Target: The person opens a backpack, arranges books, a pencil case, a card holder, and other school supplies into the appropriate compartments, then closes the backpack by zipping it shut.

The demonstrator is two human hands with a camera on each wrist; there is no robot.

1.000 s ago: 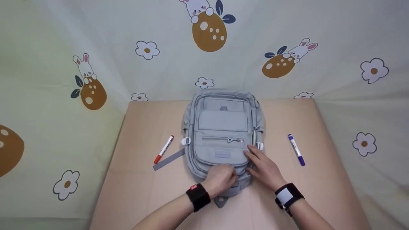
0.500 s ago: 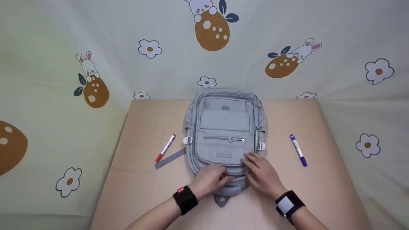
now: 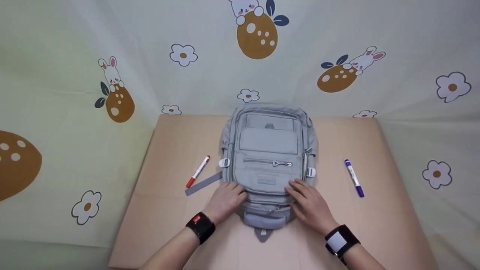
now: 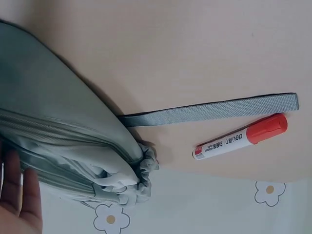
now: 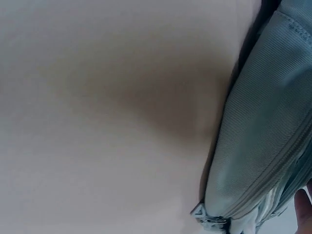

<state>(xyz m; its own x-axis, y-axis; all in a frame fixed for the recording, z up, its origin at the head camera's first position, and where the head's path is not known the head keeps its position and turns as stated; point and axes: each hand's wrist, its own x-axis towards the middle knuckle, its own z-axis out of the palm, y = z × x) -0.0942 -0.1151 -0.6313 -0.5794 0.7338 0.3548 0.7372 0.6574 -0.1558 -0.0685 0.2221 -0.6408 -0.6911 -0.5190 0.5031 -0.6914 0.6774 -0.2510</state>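
A grey backpack (image 3: pixel 268 140) lies front side up on the table, its carry handle (image 3: pixel 264 221) toward me. My left hand (image 3: pixel 224 200) rests at its lower left edge, fingertips against the front pocket's rim. Two of its fingers (image 4: pixel 31 195) show beside the bag's zip seam in the left wrist view. On the lower right edge, my right hand (image 3: pixel 311 204) touches the bag with its fingers spread. Between the hands a zip pull (image 3: pixel 279 207) shows near the lower end. What each thumb touches is partly hidden.
A red marker (image 3: pixel 198 171) lies left of the bag, next to a loose grey strap (image 3: pixel 203 183). To the right lies a purple marker (image 3: pixel 354 178). Patterned cloth (image 3: pixel 206 75) hangs behind the beige table (image 3: pixel 157 225).
My left hand has moved left from the middle of the bag's lower end to its left edge, uncovering the zip pull and handle. My right hand stays nearly in place. The head view shifts slightly.
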